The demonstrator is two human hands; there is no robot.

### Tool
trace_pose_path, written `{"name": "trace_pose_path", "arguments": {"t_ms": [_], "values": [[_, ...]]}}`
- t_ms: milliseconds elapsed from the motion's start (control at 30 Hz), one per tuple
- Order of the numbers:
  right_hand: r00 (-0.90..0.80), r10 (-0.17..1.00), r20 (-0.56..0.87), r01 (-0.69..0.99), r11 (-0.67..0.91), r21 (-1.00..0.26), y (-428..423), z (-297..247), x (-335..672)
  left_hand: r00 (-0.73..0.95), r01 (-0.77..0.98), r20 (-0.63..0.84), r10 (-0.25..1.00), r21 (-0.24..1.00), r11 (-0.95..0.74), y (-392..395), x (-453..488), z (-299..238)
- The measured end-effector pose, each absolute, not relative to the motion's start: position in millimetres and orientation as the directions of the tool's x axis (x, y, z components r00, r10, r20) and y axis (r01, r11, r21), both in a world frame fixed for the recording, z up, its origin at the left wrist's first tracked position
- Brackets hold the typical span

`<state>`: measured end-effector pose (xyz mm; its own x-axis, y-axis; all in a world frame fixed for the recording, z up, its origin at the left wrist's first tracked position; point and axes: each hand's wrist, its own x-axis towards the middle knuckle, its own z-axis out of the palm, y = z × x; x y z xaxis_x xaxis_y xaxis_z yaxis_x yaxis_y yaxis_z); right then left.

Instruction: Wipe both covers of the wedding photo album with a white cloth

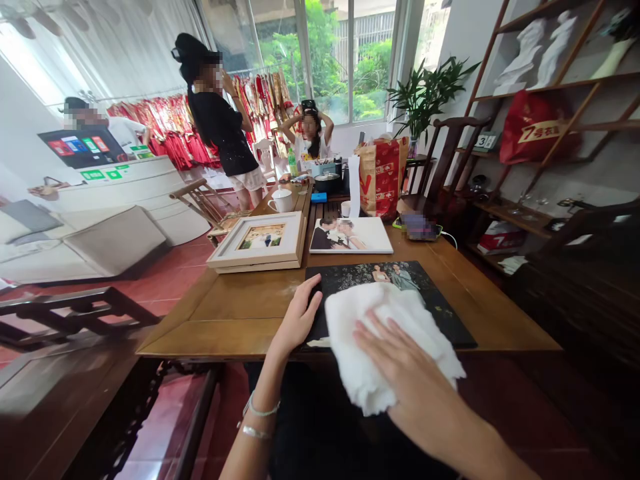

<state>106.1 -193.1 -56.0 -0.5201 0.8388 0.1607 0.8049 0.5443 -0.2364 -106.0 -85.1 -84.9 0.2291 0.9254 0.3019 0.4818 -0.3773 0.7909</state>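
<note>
Pressed white cloth [350,313] onto dark photo panel [340,275] under flat right grip [403,360]. Steadied edge with spread left grip [297,312]. Seemed mid-wipe, unfinished.

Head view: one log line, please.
left hand: at dark panel, left edge | right hand: on white cloth over panel | framed photo: back left

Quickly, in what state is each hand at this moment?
Left hand: open, fingers at the left edge of the dark photo panel.
Right hand: open, fingers spread on the white cloth.
</note>
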Motion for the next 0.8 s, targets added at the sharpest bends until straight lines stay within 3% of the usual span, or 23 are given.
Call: {"name": "trace_pose_path", "arguments": {"t_ms": [133, 233, 433, 633, 800], "values": [[-0.332, 0.931, 0.148, 0.920, 0.355, -0.167, -153, -47, 137, 0.284, 0.518, 0.356, 0.890, 0.724, -0.455, -84, -112, -88], [-0.296, 0.950, 0.095, 0.936, 0.308, -0.169, -115, -33, 138, 0.293, 0.507, 0.372, 0.881, 0.720, -0.473, -84, -115, -89], [-0.464, 0.881, 0.093, 0.855, 0.473, -0.210, -63, -10, 92, 0.286, 0.514, 0.368, 0.885, 0.720, -0.466, -83, -112, -87], [-0.664, 0.740, 0.111, 0.688, 0.662, -0.297, -29, -7, 52, 0.263, 0.520, 0.352, 0.898, 0.733, -0.439, -85, -110, -84], [-0.630, 0.761, 0.156, 0.697, 0.643, -0.319, -35, -12, 76, 0.257, 0.502, 0.362, 0.896, 0.742, -0.444, -86, -112, -83]]}}
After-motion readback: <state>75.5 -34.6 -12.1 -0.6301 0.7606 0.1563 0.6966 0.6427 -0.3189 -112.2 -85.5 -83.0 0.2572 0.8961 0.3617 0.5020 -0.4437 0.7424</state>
